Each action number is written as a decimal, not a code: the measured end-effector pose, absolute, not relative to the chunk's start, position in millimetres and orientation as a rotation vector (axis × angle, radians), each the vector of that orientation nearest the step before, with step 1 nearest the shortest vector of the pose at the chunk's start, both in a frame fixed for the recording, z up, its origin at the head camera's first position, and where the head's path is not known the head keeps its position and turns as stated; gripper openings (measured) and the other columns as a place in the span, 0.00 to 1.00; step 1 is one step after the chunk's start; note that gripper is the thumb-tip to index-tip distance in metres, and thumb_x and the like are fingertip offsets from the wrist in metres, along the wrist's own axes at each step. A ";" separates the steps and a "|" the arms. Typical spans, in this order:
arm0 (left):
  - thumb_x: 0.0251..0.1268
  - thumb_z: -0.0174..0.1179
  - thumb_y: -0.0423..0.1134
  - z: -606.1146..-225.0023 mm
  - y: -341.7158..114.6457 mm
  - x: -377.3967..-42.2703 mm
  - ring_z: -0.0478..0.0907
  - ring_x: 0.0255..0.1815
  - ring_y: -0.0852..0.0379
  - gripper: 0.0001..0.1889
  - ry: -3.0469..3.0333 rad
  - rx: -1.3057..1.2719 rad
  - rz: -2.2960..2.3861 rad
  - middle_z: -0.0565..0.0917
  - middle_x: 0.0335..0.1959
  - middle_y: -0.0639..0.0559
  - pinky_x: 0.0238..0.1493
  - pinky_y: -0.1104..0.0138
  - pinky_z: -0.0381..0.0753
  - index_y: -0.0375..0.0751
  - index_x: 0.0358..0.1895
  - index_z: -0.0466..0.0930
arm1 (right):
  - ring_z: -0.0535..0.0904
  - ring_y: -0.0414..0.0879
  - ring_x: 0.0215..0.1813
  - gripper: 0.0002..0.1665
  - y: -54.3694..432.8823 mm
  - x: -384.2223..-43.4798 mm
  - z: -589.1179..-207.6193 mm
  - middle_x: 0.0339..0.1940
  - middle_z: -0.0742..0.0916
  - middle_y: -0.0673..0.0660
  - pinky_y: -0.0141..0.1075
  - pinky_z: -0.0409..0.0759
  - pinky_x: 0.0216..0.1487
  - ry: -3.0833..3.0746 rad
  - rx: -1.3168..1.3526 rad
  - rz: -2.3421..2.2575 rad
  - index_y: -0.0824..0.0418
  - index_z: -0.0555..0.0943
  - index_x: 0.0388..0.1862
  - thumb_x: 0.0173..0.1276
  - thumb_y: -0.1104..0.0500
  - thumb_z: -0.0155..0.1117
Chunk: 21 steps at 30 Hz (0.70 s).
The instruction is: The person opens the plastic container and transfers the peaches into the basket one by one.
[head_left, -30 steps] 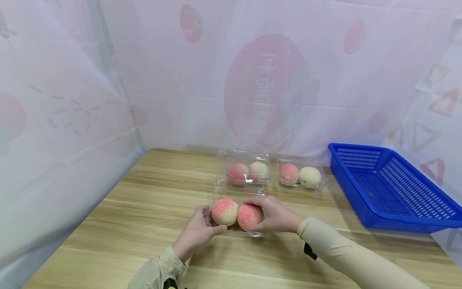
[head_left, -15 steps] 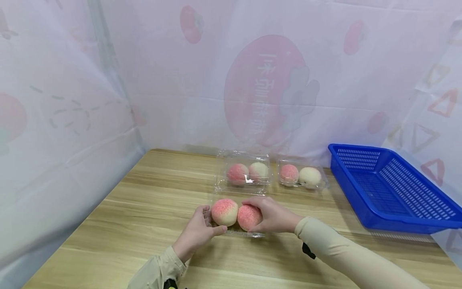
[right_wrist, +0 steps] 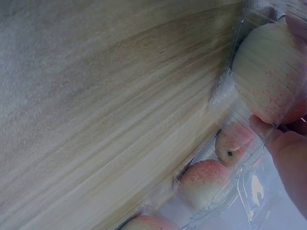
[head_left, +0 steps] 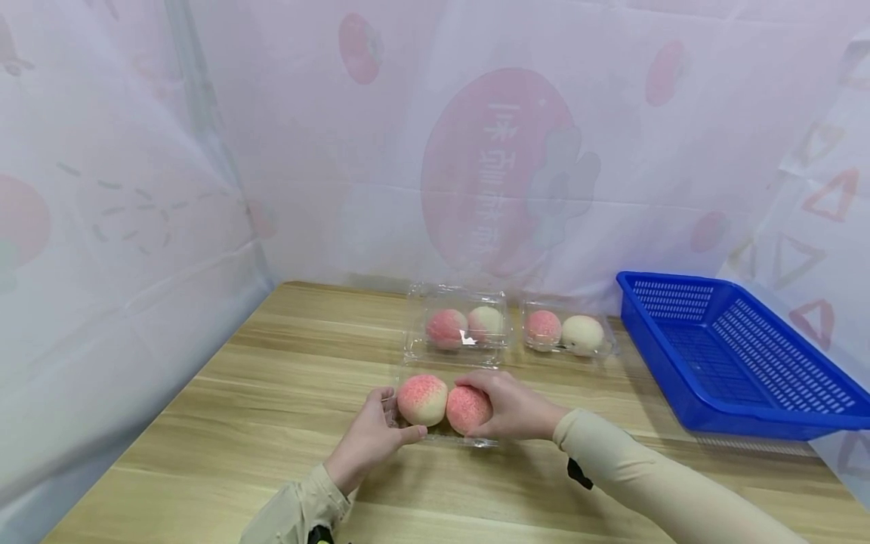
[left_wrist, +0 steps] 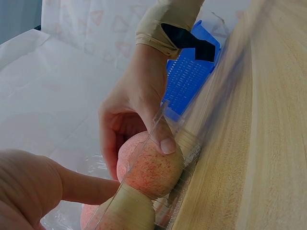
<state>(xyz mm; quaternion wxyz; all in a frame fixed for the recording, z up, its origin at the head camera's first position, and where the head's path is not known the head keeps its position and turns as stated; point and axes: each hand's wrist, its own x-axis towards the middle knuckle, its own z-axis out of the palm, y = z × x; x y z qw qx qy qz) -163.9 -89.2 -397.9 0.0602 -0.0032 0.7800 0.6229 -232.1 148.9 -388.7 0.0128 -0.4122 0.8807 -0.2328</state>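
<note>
Two pink-and-cream peaches sit side by side in a clear plastic box near the middle of the table. My left hand holds the box at its left end, thumb along the front edge beside the left peach. With thumb and fingers curled round it, my right hand grips the right peach. In the left wrist view that pink peach shows between the right thumb and fingers, behind the box's thin clear edge. The box's floor is mostly hidden under the fruit.
Behind it stand two more clear boxes, each with two peaches: one at the back left, one at the back right. A blue perforated basket stands at the table's right. Printed white cloth hangs behind and along the sides.
Both hands keep their places on the box and the right peach; the right hand and sleeve have shifted very slightly left.
</note>
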 end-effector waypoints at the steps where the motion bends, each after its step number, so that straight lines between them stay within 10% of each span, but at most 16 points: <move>1: 0.50 0.72 0.27 -397.8 -89.3 -163.9 0.65 0.65 0.29 0.46 2.363 -0.007 1.885 0.63 0.65 0.19 0.64 0.45 0.67 0.18 0.68 0.50 | 0.76 0.49 0.59 0.44 148.7 -232.2 -389.0 0.59 0.82 0.56 0.46 0.75 0.60 2.750 -1.287 -0.719 0.66 0.75 0.63 0.49 0.54 0.82; 21: 0.50 0.73 0.27 -397.1 -89.5 -162.9 0.65 0.65 0.30 0.41 2.372 -0.023 1.891 0.63 0.65 0.19 0.64 0.45 0.67 0.20 0.63 0.55 | 0.77 0.47 0.56 0.44 147.6 -233.7 -390.5 0.56 0.83 0.55 0.42 0.78 0.56 2.758 -1.345 -0.726 0.67 0.76 0.61 0.46 0.54 0.84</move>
